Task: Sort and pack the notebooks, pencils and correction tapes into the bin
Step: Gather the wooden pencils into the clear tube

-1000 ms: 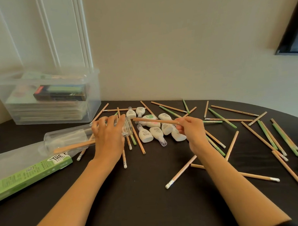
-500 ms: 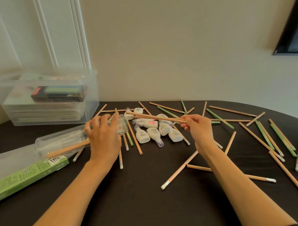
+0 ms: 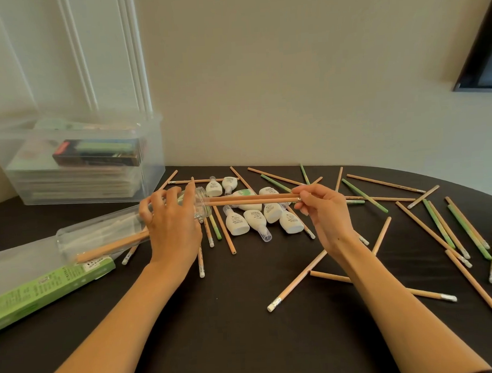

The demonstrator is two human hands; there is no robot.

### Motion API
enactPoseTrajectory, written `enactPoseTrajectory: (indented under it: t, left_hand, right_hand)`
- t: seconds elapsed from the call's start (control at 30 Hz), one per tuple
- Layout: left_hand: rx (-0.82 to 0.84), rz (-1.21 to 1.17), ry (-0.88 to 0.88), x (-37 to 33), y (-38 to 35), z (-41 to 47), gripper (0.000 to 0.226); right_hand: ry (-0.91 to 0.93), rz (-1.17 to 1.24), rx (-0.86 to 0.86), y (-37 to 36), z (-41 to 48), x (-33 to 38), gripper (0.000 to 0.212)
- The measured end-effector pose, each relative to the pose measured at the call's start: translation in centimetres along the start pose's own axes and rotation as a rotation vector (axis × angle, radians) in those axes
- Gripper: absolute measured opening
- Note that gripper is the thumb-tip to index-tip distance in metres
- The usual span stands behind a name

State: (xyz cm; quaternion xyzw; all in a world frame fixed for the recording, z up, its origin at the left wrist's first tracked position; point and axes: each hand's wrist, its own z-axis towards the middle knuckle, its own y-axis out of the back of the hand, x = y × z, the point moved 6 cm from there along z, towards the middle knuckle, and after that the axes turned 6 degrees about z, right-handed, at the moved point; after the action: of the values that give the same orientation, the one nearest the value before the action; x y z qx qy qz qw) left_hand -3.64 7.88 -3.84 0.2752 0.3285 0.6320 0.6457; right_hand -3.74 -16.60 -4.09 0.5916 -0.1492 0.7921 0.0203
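Black table [image 3: 246,341] up close, loose pencils [image 3: 297,280] strewn across it, tan and green. Left hand [image 3: 172,226] grips a clear jar [image 3: 108,234] lying on its side, a pencil inside. Right hand [image 3: 325,214] pinches the held pencils [image 3: 254,199] level, tips at the jar's mouth. White correction tapes [image 3: 253,218] cluster just behind. Far left, the clear bin [image 3: 156,150] holds stacked notebooks [image 3: 75,182], cream wall [image 3: 290,71] beyond.

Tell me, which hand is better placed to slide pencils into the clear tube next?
Probably the right hand: it pinches pencils by their back ends, with their tips at the mouth of the clear tube. The left hand is busy gripping that tube.
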Motion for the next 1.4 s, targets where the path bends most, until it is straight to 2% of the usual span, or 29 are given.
enactPoseTrajectory:
  t: [0.2, 0.47, 0.6, 0.8, 1.0, 1.23, 1.3, 1.4]
  left_hand:
    - [-0.033, 0.001, 0.01, 0.1, 0.2, 0.1, 0.06]
    - [0.019, 0.038, 0.026, 0.0, 0.1, 0.2, 0.063]
    - [0.003, 0.017, -0.036, -0.6, 0.4, 0.1, 0.061]
    - [-0.046, -0.011, -0.046, -1.1, 1.3, 0.1, 0.06]
    - [-0.036, -0.04, -0.08, -1.4, 1.5, -0.2, 0.059]
    - [0.006, -0.135, -0.371, -4.7, 1.9, -1.3, 0.07]
    - [-0.026, -0.139, -0.4, -5.4, 2.2, -1.6, 0.075]
    - [-0.066, -0.134, -0.373, -5.4, 2.7, -1.5, 0.075]
  right_hand:
    - [0.025, 0.073, 0.02, 0.8, 0.1, 0.4, 0.031]
    - [0.043, 0.083, 0.006, 1.7, 0.4, 0.7, 0.034]
    - [0.024, 0.035, 0.008, 1.7, 0.5, 0.4, 0.032]
    - [-0.072, 0.153, -0.191, 3.6, 0.8, -0.5, 0.025]
    - [-0.13, 0.02, -0.023, 1.7, 0.7, -0.8, 0.03]
    - [-0.174, 0.002, 0.289, -3.4, -1.3, -1.6, 0.02]
    - [-0.168, 0.061, 0.264, -4.9, -1.8, -2.1, 0.011]
    - [-0.13, 0.082, 0.132, -5.3, -1.8, -2.1, 0.005]
